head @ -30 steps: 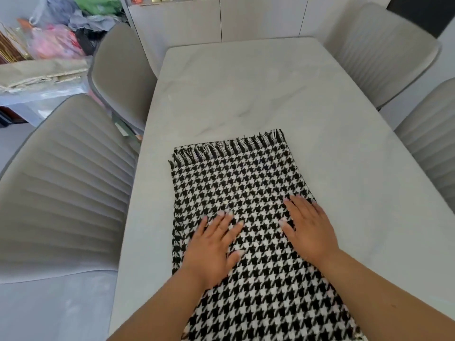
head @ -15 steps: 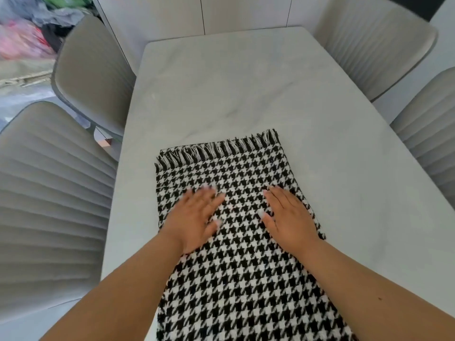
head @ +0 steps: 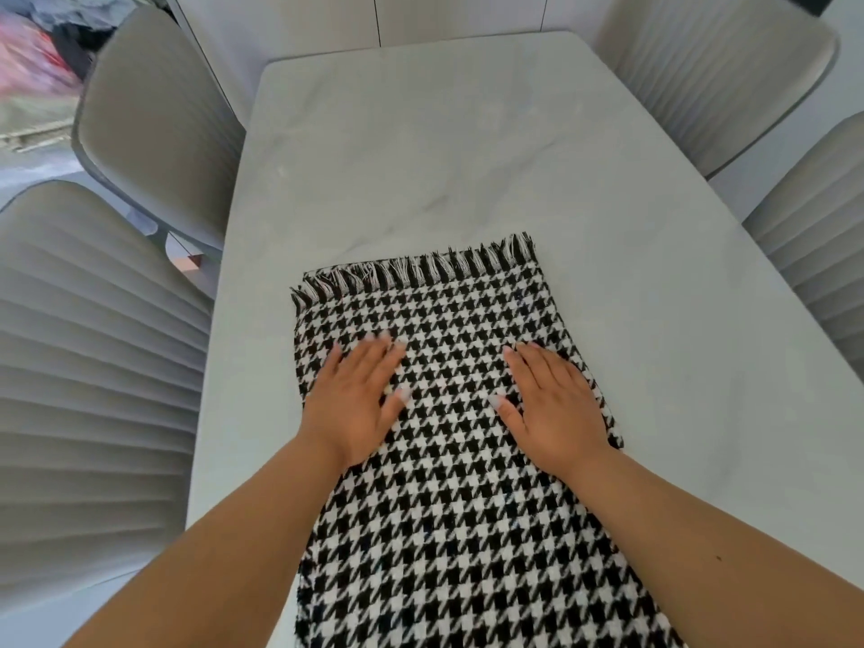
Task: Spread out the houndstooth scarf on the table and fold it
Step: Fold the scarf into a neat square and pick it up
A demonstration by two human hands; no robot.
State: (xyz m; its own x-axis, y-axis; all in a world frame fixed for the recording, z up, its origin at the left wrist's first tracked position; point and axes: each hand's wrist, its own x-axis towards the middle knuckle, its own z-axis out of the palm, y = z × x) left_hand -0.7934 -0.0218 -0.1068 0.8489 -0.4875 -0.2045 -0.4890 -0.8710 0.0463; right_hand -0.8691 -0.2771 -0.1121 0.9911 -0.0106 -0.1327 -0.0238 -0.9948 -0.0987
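Black-and-white houndstooth cloth is laid lengthwise along the near half of the pale marble-look table (head: 467, 147): the scarf (head: 449, 507) runs from the bottom edge of the view away from the person, and its fringed end (head: 411, 273) is seen flat on the table top, roughly at the middle of the table's length. The fringe is made up of short black and white tassels, slightly ragged at the left corner.

Both hands are placed palm down on the scarf, a little behind the fringe. The left hand (head: 355, 404) is set at the scarf's left edge, its fingers straight and held close together, the thumb angled inward. The right hand (head: 556, 409) is set near the right edge, fingers likewise straight and flat on the cloth, thumb pointed toward the other hand. No grip is closed on anything; the cloth is only pressed under flat palms. A band of scarf is left bare between the two hands.

Four grey ribbed chairs are seen round the table: two on the left (head: 93, 367) (head: 159, 133) and two on the right (head: 715, 72) (head: 823, 236). White cabinet fronts (head: 374, 21) are visible beyond the far end. At the top left corner a blurred heap of coloured items (head: 32, 63) can be made out.
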